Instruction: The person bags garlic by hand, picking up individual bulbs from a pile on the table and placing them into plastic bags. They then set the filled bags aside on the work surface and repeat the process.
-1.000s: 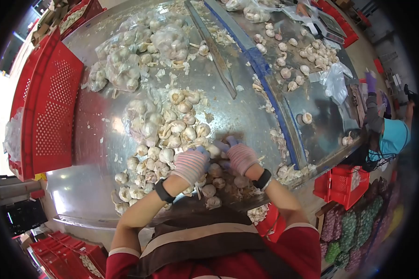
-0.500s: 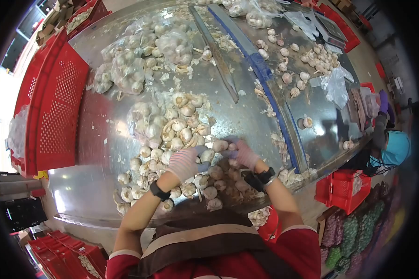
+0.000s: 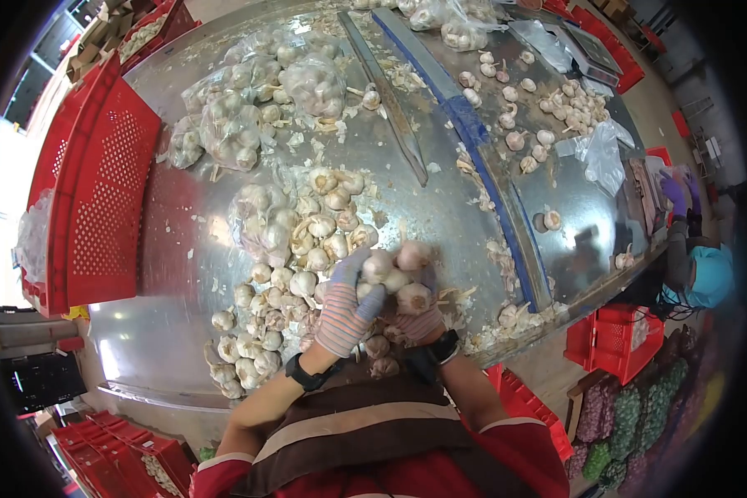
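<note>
Several round, whitish garlic bulbs (image 3: 378,267) with papery skins are held in a cluster between the two hands, in front of the body and over the brushed-metal table (image 3: 178,319). The hands are brought close together. The bulbs are enclosed from one side by the left hand (image 3: 340,319), in its pink-and-grey striped glove, its thumb laid against them, and from the other by the similarly gloved right hand (image 3: 421,324), whose fingers are partly hidden. Whether the cluster is fully clear of the table cannot be told.

Just beside the left hand, a broad heap of loose garlic bulbs (image 3: 266,319) is spread, with a clear plastic bag of bulbs (image 3: 259,222) lying at its far side.

The step in hand is judged to be a gathering of bulbs into a joint handful — nothing more can be read from the hold. For any move from here, an even, cupped pressure is called for from both hands — smooth, rounded bulbs could easily be let slip through a gap between the palms.
</note>
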A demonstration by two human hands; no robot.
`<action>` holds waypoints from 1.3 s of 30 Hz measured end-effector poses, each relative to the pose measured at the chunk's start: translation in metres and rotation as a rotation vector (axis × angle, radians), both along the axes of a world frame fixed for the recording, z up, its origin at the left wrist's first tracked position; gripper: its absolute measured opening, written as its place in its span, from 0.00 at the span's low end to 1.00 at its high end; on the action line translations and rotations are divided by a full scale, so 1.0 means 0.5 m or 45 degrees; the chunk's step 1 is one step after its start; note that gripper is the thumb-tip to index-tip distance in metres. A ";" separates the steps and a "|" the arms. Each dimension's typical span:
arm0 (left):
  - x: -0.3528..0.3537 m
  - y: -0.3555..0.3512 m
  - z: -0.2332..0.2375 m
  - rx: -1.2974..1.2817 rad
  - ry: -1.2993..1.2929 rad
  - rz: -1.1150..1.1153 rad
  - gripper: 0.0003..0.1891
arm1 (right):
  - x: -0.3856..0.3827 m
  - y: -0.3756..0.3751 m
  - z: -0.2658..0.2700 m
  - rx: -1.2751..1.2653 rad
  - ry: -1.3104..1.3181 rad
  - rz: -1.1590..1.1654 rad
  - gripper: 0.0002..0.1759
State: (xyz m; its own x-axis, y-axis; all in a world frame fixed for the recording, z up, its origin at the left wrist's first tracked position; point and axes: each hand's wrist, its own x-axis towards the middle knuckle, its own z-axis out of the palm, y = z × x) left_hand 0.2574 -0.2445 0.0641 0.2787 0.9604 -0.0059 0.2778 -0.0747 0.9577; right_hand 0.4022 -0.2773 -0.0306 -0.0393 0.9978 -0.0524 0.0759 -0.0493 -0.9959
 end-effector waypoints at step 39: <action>-0.177 0.116 0.036 -0.372 -0.231 0.082 0.36 | -0.124 0.466 0.137 -0.150 -1.450 0.889 0.35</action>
